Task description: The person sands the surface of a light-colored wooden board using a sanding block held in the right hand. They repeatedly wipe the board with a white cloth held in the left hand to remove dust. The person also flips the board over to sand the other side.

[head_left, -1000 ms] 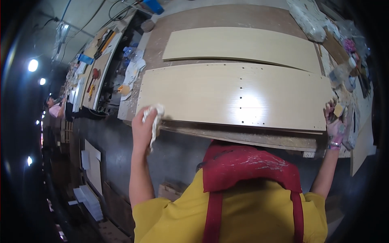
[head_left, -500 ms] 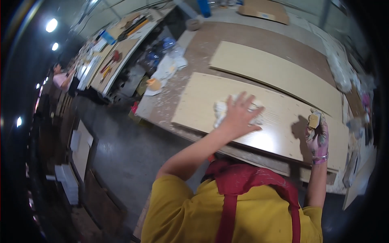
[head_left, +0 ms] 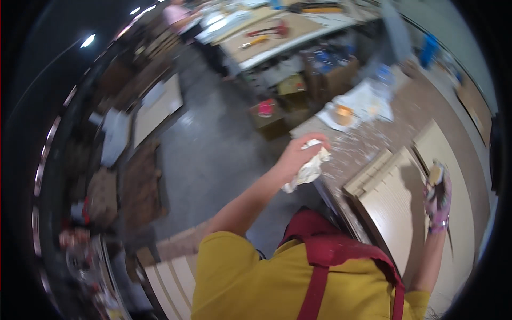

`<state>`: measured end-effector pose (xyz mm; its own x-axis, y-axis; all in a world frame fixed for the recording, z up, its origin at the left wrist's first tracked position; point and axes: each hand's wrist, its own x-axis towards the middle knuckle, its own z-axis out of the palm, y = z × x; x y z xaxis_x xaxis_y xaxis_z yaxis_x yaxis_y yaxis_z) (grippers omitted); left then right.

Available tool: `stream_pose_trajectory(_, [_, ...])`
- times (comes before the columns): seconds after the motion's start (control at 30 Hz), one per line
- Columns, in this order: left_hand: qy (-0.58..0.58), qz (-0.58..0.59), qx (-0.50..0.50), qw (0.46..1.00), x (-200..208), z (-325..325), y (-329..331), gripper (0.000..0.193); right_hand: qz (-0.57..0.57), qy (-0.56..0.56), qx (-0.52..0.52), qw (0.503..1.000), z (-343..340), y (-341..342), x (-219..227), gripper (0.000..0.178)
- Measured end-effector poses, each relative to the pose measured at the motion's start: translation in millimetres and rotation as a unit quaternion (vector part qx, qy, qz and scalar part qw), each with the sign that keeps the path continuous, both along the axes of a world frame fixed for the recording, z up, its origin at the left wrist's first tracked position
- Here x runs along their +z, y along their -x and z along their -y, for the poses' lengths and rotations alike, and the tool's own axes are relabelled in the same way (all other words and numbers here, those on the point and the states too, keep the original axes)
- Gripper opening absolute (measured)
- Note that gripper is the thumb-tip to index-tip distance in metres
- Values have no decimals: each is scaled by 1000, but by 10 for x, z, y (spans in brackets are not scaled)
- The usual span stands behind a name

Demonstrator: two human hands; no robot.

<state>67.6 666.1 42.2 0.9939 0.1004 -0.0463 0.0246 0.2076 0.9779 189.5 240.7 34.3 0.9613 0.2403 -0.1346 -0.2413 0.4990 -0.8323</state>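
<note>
My left hand (head_left: 300,156) is closed around a crumpled white cloth (head_left: 310,169), held in the air just off the left edge of the workbench (head_left: 356,152). Part of the cloth hangs down below the fingers. On my right hand (head_left: 439,201) is a stained pink and grey glove, and it grips a small pale yellow block (head_left: 436,175) above the boards. A pale wood-grain board (head_left: 392,200) lies nearest me on the bench, its end showing notches or grooves. Beyond it rests a second pale board (head_left: 453,184), partly behind my right hand.
White sheeting (head_left: 373,104) with a small orange container (head_left: 343,114) lies at the bench's far left corner. Cardboard boxes (head_left: 292,88) stand on the floor (head_left: 200,122) beneath another tool-covered bench (head_left: 298,33). A person in pink (head_left: 176,15) stands there. Panels (head_left: 157,109) lean at the left.
The view has swung left. My left hand, earlier spread flat on the cloth on the near board, has lifted it off and carried it left past the bench edge. My right hand still holds the block.
</note>
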Motion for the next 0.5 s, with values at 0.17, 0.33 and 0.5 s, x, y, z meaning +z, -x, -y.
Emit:
stream_pose_trajectory(0.17, [-122,-67,85,987,-111,-293,-20,22,-59,-1,58,997,-842,-436,-148,38])
stream_pose_trajectory(0.33, [-294,-7,114,949,-134,-269,39,36,-26,15,196,980,-1220,-719,-371,36])
stream_pose_trajectory(0.5, [-367,21,124,921,-202,-175,218,26,-10,54,251,966,-1387,-894,-602,33])
